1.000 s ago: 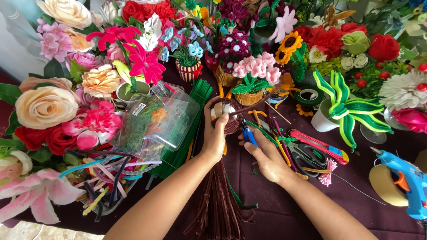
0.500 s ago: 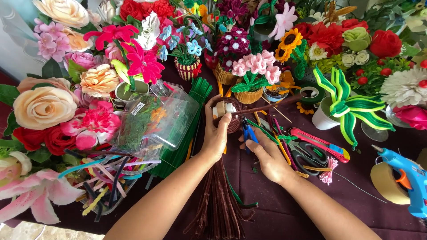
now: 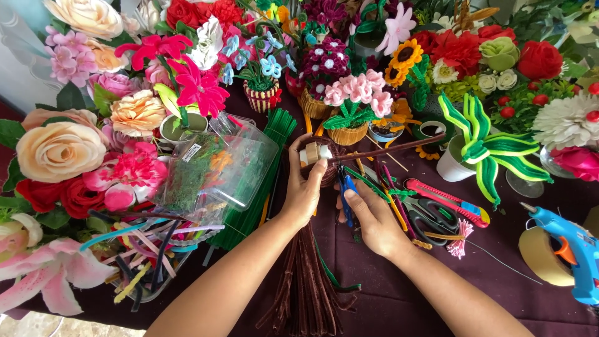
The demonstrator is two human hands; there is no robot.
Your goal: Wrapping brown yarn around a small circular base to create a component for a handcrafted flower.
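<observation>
Left hand (image 3: 304,187) closed around a small brown pipe-cleaner basket (image 3: 317,160) with a pale block inside, thumb over the rim, a brown stem (image 3: 399,147) running right from it. Right hand (image 3: 372,215) just right and nearer, fingers pinched on blue-handled pliers (image 3: 345,190), tip close under the basket. To wind well, I judge: keep the basket steady, hold the stem taut, cut close to the weave. Brown pipe-cleaner bundle (image 3: 306,281) lies near; scissors (image 3: 440,215), red cutter (image 3: 446,201), blue glue gun (image 3: 571,249) right.
</observation>
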